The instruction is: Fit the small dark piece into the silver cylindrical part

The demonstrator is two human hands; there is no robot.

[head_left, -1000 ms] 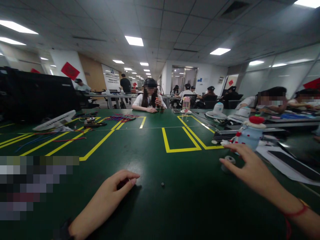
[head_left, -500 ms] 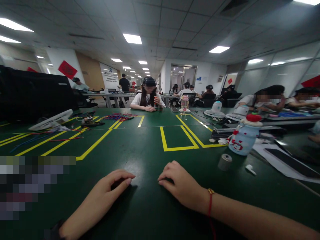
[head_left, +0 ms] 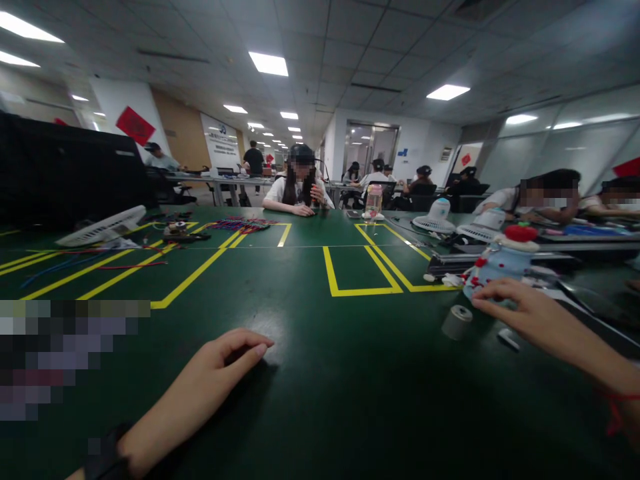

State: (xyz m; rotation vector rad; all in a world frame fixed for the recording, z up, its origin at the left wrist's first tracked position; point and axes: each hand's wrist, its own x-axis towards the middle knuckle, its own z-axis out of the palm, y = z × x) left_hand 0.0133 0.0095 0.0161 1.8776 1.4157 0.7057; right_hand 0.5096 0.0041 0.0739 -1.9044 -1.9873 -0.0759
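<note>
My left hand (head_left: pixel 220 370) rests on the green table with its fingers curved and the thumb apart from them, holding nothing. Over at the right, my right hand (head_left: pixel 523 310) hovers in front of a light blue bottle (head_left: pixel 507 263) with a red top, covering its lower part. Its fingers are loosely bent and apart, and nothing shows between them. Just left of its fingertips stands a small grey cylinder (head_left: pixel 457 323) with a dark spot in its top. A white earbud (head_left: pixel 509 340) lies below the hand.
Yellow tape lines (head_left: pixel 367 291) mark the green table (head_left: pixel 325 373). Bundled coloured wires (head_left: pixel 245 225) and a white fan (head_left: pixel 103 228) lie at the left. A pink bottle (head_left: pixel 373 201) and more fans (head_left: pixel 434 217) stand farther back. Across sits a person (head_left: pixel 300 183).
My right hand has moved from the table's middle to the right, up to the blue bottle and grey cylinder. My left hand has stayed in place. The view has shifted slightly.
</note>
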